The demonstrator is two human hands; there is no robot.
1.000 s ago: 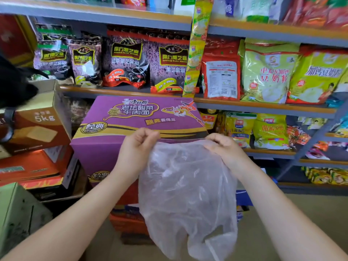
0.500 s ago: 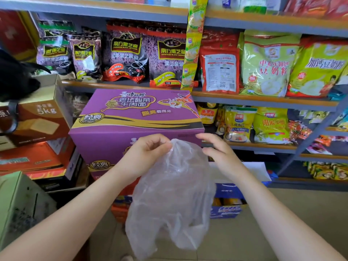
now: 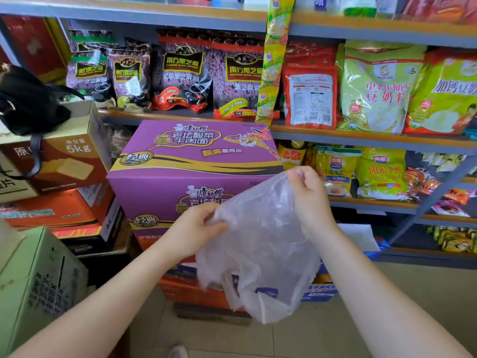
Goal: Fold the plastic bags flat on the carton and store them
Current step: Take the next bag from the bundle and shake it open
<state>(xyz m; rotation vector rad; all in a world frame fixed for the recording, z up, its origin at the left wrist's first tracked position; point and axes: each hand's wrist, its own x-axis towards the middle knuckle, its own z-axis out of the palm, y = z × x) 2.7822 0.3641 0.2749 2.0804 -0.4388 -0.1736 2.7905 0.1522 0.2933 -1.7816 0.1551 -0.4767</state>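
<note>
A clear, crinkled plastic bag hangs in the air in front of a purple noodle carton. My left hand pinches the bag's left top edge, low against the carton's front face. My right hand grips the bag's right top corner, higher up and beside the carton's right front corner. The bag's top edge slopes up to the right, and its loose bottom dangles over the floor. Nothing lies on the carton's flat top.
Shelves packed with food packets run behind and to the right. On the left sit a brown 5kg box with a black bag on it, orange cartons below, and a pale green box close by. Blue boxes stand under the bag.
My hands have spread apart: the right one rose and moved right, the left one dropped a little. The bag's top edge is now stretched out at a slant.
</note>
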